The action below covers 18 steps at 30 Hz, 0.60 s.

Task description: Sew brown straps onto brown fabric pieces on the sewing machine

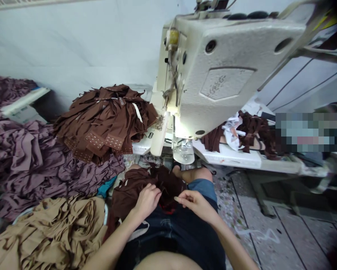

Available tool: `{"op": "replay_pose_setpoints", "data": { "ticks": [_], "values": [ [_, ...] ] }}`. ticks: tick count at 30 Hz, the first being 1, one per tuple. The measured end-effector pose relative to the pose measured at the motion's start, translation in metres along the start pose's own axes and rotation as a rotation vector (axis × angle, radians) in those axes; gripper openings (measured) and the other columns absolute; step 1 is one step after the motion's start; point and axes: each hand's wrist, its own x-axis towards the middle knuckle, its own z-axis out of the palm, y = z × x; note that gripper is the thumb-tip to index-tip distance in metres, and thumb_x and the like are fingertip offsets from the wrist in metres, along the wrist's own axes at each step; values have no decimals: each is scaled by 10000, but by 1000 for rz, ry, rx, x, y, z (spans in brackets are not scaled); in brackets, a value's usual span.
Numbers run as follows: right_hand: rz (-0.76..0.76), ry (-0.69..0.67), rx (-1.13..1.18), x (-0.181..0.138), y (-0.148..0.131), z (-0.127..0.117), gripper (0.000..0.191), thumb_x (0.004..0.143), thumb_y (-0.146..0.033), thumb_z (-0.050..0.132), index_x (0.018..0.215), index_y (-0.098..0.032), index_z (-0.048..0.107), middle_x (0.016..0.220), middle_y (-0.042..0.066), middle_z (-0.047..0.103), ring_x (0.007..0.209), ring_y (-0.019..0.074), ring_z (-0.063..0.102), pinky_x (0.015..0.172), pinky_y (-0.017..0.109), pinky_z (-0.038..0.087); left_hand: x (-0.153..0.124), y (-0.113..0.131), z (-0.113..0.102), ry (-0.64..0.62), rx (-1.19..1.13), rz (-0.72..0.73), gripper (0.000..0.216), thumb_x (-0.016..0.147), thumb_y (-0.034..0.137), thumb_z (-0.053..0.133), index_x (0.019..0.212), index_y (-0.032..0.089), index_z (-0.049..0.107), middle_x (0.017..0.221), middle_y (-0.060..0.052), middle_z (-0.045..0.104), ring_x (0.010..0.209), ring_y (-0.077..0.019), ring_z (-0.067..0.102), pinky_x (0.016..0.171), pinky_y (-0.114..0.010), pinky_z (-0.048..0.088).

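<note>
Brown cloth pieces (129,189) lie bunched across my lap, with a darker brown bundle (170,182) on top between my knees. My left hand (148,199) rests at the left of that bundle, fingers curled and thumb pressed in on the brown cloth. On the other side, my right hand (195,204) holds thumb and forefinger pinched together at the bundle's right edge. Whatever sits in that pinch is too small to make out. A bit of red (168,208) shows under the dark cloth, between the hands.
A white sewing machine (236,63) stands ahead, its lamp lit. Brown pieces with rows of hooks or eyelets (109,120) are heaped left of it. Mauve cloth (44,161) and a tub of tan cloth (61,228) fill the left. Dark brown strips (253,131) lie right.
</note>
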Motion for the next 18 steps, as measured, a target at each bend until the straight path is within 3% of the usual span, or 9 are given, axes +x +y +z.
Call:
{"op": "replay_pose_setpoints", "data": {
  "ticks": [3, 6, 7, 9, 11, 12, 14, 16, 18],
  "values": [
    [32, 62, 55, -6, -3, -7, 481, 702, -514, 966, 1010, -181, 809, 957, 72, 800, 878, 232, 719, 724, 310, 529, -28, 24, -25, 5, -169, 66, 230, 1085, 232, 545, 1034, 215, 768, 971, -49, 774, 898, -189, 736, 826, -267, 558],
    [1, -72, 213, -13, -25, -4, 877, 532, -331, 1069, 1342, -279, 735, 1313, 101, 760, 1181, 278, 700, 847, 329, 564, -40, 57, -50, 3, -334, 135, 265, 1101, 304, 545, 975, 226, 765, 894, -6, 787, 800, -147, 728, 770, -218, 544],
    [-16, -132, 273, -14, -34, -2, 880, 531, -318, 1070, 1344, -285, 737, 1303, 97, 765, 1171, 273, 708, 857, 331, 567, -40, 69, -57, 14, -460, 148, 246, 1082, 305, 582, 953, 216, 772, 886, -13, 793, 797, -156, 730, 769, -227, 541],
    [-45, -187, 365, -15, -52, 0, 625, 617, -369, 1037, 1185, -244, 808, 1100, 73, 814, 984, 238, 748, 816, 324, 570, -34, 89, -69, 79, -616, 155, 217, 1047, 292, 630, 910, 201, 771, 836, -15, 785, 761, -162, 717, 745, -238, 532],
    [-88, -141, 389, -14, -68, -3, 353, 740, -439, 965, 970, -199, 844, 863, 38, 799, 758, 184, 712, 726, 296, 551, -23, 100, -76, 144, -677, 157, 206, 1035, 284, 631, 918, 194, 775, 797, -16, 768, 719, -159, 694, 706, -243, 522],
    [-119, -103, 366, -14, -74, -7, 306, 786, -459, 931, 900, -187, 849, 790, 29, 779, 691, 165, 677, 686, 282, 533, -17, 101, -79, 147, -675, 177, 215, 1041, 293, 623, 933, 195, 782, 798, -20, 763, 715, -159, 689, 698, -247, 524],
    [-163, -42, 286, -16, -83, -17, 293, 827, -471, 899, 859, -182, 864, 719, 24, 749, 625, 145, 619, 611, 255, 482, -3, 86, -82, 106, -609, 243, 239, 1044, 354, 635, 953, 210, 803, 880, -45, 779, 789, -175, 716, 753, -268, 556],
    [-150, -45, 224, -25, -85, -28, 295, 832, -471, 895, 824, -177, 871, 664, 25, 723, 571, 133, 567, 535, 238, 417, 12, 51, -83, 85, -455, 271, 252, 1006, 452, 692, 1000, 235, 819, 1063, -78, 791, 981, -219, 743, 906, -320, 586],
    [-99, -110, 210, -38, -82, -36, 288, 808, -461, 914, 791, -177, 868, 630, 25, 709, 525, 123, 528, 495, 232, 380, 25, 1, -81, 230, -296, 61, 321, 1060, 470, 584, 1119, 235, 793, 1154, -96, 779, 1117, -249, 725, 1042, -393, 563]
  ]
}}
